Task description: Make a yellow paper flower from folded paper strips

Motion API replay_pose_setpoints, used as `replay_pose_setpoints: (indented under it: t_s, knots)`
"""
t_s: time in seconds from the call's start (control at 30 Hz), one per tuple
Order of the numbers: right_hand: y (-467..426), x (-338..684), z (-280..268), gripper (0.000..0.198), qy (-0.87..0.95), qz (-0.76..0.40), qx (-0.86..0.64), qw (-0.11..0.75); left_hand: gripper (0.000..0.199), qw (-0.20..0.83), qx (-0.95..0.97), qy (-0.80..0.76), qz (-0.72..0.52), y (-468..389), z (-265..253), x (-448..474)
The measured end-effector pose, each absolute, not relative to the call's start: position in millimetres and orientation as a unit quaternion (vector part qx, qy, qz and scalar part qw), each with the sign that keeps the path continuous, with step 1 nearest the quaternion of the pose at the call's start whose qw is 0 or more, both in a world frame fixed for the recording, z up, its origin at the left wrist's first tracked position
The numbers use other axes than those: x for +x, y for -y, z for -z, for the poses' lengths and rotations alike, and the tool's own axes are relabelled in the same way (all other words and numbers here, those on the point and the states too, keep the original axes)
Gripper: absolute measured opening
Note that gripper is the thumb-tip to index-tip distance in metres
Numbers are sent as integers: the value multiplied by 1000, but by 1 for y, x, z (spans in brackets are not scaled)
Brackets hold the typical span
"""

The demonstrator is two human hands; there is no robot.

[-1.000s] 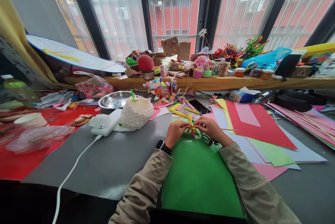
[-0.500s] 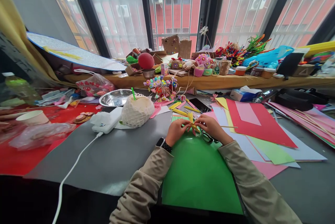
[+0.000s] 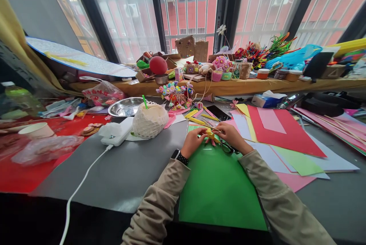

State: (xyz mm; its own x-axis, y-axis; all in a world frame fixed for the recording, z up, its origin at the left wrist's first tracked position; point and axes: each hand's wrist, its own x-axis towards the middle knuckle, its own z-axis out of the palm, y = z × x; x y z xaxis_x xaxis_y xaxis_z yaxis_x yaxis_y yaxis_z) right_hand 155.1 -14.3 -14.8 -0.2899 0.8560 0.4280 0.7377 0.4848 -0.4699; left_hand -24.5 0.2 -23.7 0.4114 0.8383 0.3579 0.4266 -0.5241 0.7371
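My left hand [image 3: 194, 141] is closed, its fingertips pinching a small yellow and pink paper flower [image 3: 211, 135] above the green mat. My right hand [image 3: 232, 136] is closed at the flower's other side, with a thin wooden stick [image 3: 248, 140] running through its grip. The stick's tip shows over the flower's far side. Just under the right hand lies a black-looped tool [image 3: 227, 148], seemingly scissors, partly hidden. Yellow paper strips [image 3: 197, 121] and pink ones lie beyond the hands, close to a black phone [image 3: 219, 113].
The green mat [image 3: 223, 191] lies beneath my forearms. Coloured paper sheets [image 3: 297, 138] are spread on the right. At left stand a netted coconut [image 3: 151, 121] with a green straw, a white charger [image 3: 121, 130] with its cable, and a metal plate [image 3: 114, 108]. Craft flowers [image 3: 177, 94] sit behind.
The yellow petals that stuck up between my fingers now look bunched lower. The stick's tip has come into sight above the flower. Both hands stay in nearly the same place.
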Motion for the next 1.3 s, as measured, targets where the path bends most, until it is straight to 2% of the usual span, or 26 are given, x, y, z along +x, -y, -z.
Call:
replay_pose_setpoints:
  t_s: [0.27,0.53,0.8,1.07,1.2,1.3]
  knots:
    - [11,154,14,13,793,-119,-509,314,17,278,807,-397,-338,-1,25,-23]
    - [19,155,4,14,806,-139,-491,301,12,229,814,-376,-379,3,22,-23]
    - [23,154,-3,25,805,-148,-474,325,11,230,807,-344,-421,5,19,-24]
    - [28,144,-6,28,792,-105,-480,363,19,277,778,-320,-464,8,17,-25]
    - [29,143,-5,28,787,-79,-480,379,38,343,746,-320,-473,9,17,-25]
    - [29,144,-3,26,783,-64,-485,384,45,390,729,-305,-472,8,18,-24]
